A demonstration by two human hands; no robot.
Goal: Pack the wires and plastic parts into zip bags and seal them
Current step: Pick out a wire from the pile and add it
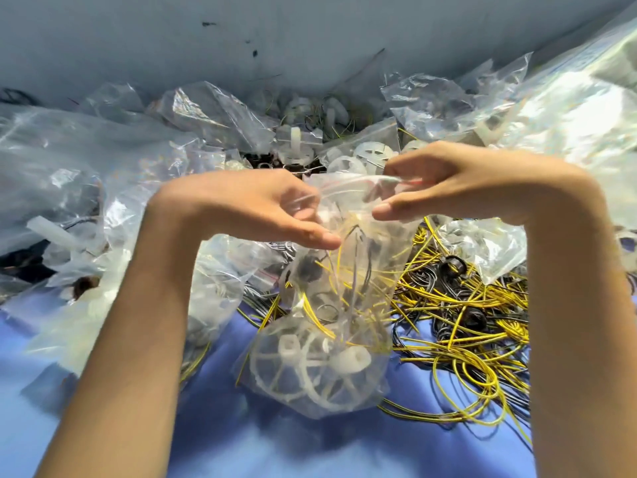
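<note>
Nearest you, the blue cloth (241,443) covers the surface, with your two forearms reaching out over it from the near edge. Between them hangs the zip bag (362,277), upright in the middle of the scene. Whether its bottom rests on the cloth or hangs just above it cannot be told. White plastic parts (310,370) shaped like spoked wheels sit in the bottom of the bag. Above them, still inside, are yellow and black wires (339,267).

To the right of the bag, a tangled heap of loose wires (465,322) in yellow and black lies on the cloth. A small clear bag (489,243) rests on its far side. To the left, a pile of filled bags (69,174) spreads out to the left edge.

Further out, your hands meet at the bag's mouth. Your left hand (248,205) has its fingers curled round the left side of the mouth, pinching the plastic. Your right hand (458,188) pinches the red-lined closing strip on the right side. The mouth looks partly open between them, though the film is blurred there.

Beyond your hands lie loose white parts (372,157) among more crumpled bags. A large clear sack (568,108) rises at the far right, and a grey wall (275,36) stands behind everything.
</note>
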